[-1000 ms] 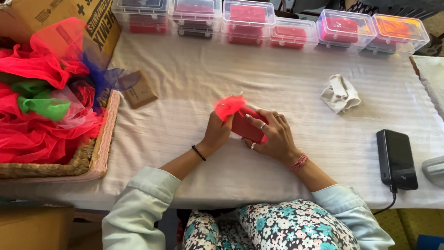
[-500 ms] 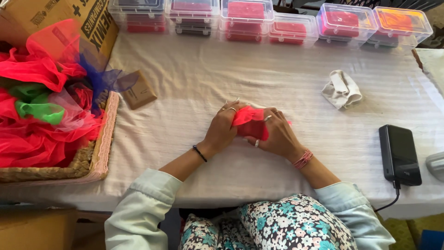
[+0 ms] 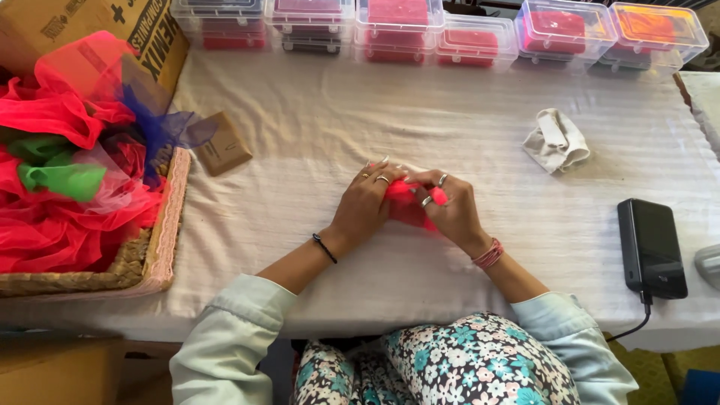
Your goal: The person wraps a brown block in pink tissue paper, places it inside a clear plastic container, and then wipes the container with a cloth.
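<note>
Both my hands meet over the middle of the white tablecloth [image 3: 315, 135]. My left hand [image 3: 365, 204] and my right hand [image 3: 448, 208] together grip a small bundle of red net fabric [image 3: 407, 201], which is bunched between the fingers and mostly hidden by them. I cannot see whether something is wrapped inside the fabric. Rings show on fingers of both hands, a black band on the left wrist, a pink band on the right.
A wicker basket [image 3: 154, 259] piled with red, green and blue net fabric [image 3: 67, 172] stands at left, a small brown box [image 3: 223, 144] beside it. Clear lidded boxes [image 3: 465, 34] line the far edge. A crumpled white cloth [image 3: 556, 141] and a black phone [image 3: 651, 246] lie at right.
The red fabric, earlier sticking up above a dark red item in my hands, is now pulled down and bunched tight. Both hands have closed in over it.
</note>
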